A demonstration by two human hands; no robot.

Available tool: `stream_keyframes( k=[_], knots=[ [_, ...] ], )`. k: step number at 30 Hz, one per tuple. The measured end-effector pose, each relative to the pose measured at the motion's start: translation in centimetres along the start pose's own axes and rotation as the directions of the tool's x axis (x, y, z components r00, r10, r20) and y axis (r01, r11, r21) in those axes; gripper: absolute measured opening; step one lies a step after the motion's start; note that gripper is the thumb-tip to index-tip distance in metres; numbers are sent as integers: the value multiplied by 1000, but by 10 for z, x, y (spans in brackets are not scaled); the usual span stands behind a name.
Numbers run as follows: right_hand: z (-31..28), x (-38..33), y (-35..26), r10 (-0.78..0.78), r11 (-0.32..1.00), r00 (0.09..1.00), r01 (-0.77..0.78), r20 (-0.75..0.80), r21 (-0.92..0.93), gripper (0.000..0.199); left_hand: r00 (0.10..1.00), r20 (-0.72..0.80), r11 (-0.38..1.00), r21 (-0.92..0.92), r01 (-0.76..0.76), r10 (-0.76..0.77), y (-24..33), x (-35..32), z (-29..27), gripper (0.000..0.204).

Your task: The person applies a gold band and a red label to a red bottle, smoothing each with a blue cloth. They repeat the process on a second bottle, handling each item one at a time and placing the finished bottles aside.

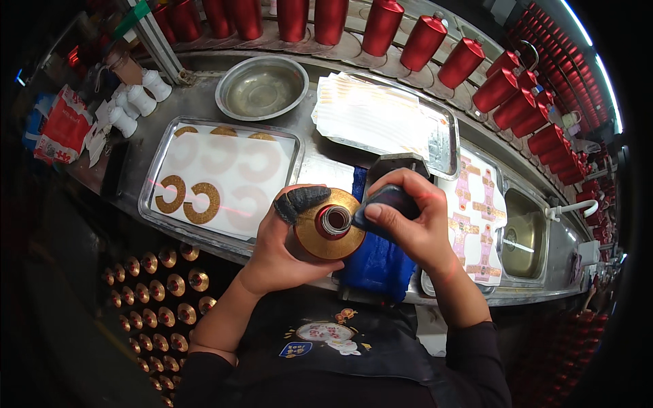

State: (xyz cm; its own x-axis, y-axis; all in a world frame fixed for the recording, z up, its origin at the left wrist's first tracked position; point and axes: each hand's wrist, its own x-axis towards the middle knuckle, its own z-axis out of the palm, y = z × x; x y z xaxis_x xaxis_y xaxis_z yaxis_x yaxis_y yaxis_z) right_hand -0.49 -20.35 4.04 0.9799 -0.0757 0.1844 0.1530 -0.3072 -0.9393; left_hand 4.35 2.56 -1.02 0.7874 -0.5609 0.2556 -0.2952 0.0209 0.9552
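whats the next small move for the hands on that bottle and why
Probably turn the bottle a little in the left hand and press the dark pad in the right hand further round. The gold collar label already sits around the shoulder, and the pad touches it beside the neck, so smoothing the rest seems next.

A red bottle with a gold collar round its shoulder sits near the front edge of the bench, just left of a blue cloth. It is seen from above, its open neck a small red and silver ring. A dark blue pad presses against the right side of the collar, touching the neck, slightly farther back than the bottle.
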Motion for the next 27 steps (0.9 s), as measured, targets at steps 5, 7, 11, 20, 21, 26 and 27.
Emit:
stream_keyframes(
  k=[5, 7, 11, 20, 21, 26, 27],
  knots=[
    [1, 41, 5, 51, 997, 997, -55, 65, 55, 23, 977, 186, 944, -290, 156, -104, 5, 16, -19, 92],
    [3, 55, -4, 100, 991, 987, -109, 124, 72, 20, 951, 263, 898, -360, 252, -161, 7, 19, -21, 91],
    [4, 79, -24, 17, 986, 960, -62, 278, 152, 21, 924, 303, 831, -432, 350, -231, 8, 22, -22, 98],
    [11, 99, -16, 63, 988, 893, -120, 446, 99, 23, 935, 290, 893, -334, 301, -207, 1, 19, -22, 99],
    [10, 95, -14, 79, 997, 943, -73, 324, -29, 24, 942, 294, 922, -295, 250, -162, 1, 18, -22, 99],
    [2, 72, -11, -27, 995, 965, 1, 259, 103, 20, 969, 219, 960, -228, 163, -113, -4, 10, -13, 106],
    [1, 70, -10, 2, 999, 991, 6, 137, -53, 17, 985, 164, 978, -190, 86, -55, -5, 9, -10, 103]
  ],
)
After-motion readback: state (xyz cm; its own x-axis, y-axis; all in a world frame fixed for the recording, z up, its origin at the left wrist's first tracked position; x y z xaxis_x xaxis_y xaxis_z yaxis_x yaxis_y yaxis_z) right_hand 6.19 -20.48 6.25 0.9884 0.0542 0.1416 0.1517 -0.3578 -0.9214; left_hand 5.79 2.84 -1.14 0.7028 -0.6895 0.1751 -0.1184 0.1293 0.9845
